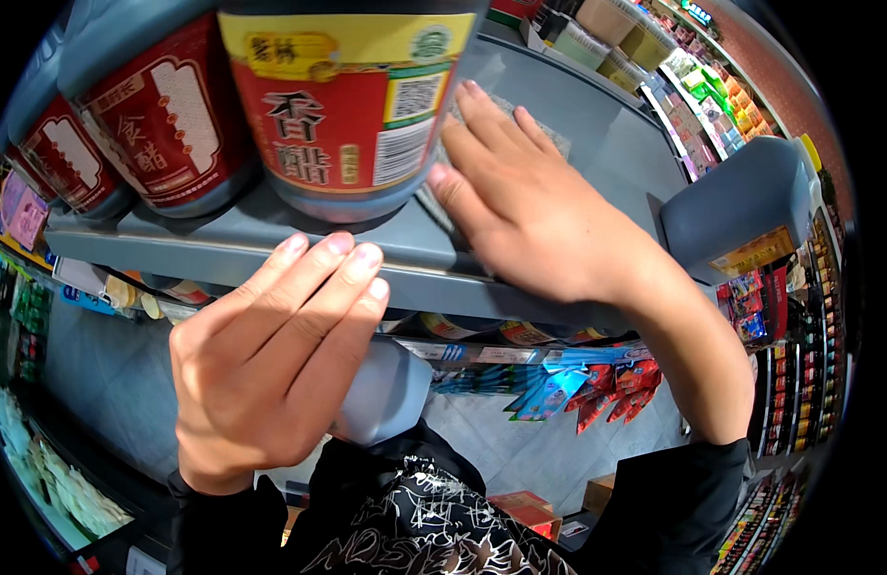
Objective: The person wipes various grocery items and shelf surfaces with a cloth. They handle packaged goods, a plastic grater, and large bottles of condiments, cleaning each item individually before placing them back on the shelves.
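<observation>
My right hand (537,208) lies flat, fingers slightly spread, on a grey cloth (557,141) pressed against the grey shelf top (616,136). Left of it stands a large vinegar jug (342,122) with a red and yellow label, close to the shelf's front edge. My left hand (278,359) is at that edge, its fingers straight and close together below the jug. Behind this hand, in front of my body, is a bluish-grey plastic container (386,392); its upper part and my left thumb are hidden, so whether I hold it cannot be told.
More vinegar jugs with dark red labels (163,122) line the shelf's left. Another dark jug (738,208) lies tilted at the right end. Plastic tubs (608,36) are stacked at the back. Snack packets (558,388) hang below the edge. Cardboard boxes (526,510) sit on the floor.
</observation>
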{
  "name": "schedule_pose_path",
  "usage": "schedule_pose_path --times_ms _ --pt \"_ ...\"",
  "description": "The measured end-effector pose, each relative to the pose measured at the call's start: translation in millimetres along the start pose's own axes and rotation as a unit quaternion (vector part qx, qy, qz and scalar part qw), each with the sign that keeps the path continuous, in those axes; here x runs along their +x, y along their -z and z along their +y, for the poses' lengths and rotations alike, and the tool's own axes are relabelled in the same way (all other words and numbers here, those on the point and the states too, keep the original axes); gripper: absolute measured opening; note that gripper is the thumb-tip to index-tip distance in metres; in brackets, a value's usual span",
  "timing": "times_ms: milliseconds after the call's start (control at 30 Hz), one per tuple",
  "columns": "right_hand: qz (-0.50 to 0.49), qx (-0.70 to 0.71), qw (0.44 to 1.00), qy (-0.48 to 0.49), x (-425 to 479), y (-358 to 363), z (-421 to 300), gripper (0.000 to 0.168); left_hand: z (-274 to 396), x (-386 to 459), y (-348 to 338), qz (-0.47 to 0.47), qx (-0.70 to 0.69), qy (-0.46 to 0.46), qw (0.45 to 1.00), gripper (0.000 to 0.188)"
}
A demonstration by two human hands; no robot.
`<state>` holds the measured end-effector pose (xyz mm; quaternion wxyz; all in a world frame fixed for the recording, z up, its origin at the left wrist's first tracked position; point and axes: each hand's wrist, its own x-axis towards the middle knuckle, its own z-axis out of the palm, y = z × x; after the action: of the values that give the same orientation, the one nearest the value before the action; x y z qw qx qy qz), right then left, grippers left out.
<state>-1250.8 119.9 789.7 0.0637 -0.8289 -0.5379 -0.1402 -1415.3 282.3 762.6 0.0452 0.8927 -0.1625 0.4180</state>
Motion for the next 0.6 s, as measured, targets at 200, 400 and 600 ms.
schedule_pose_path --times_ms 200,400,600 --pt "-0.055 -0.011 0.998 0.009 -22 21 -9 0.057 5 2 3 -0.009 0.007 0.012 1.000 0.023" --pt "-0.126 0.036 0.991 0.014 -44 42 14 0.059 5 4 4 -0.013 -0.007 0.022 1.000 0.024" --pt "-0.193 0.059 0.979 -0.035 -77 67 37 0.061 1 2 6 -0.022 -0.004 0.003 1.000 0.023"
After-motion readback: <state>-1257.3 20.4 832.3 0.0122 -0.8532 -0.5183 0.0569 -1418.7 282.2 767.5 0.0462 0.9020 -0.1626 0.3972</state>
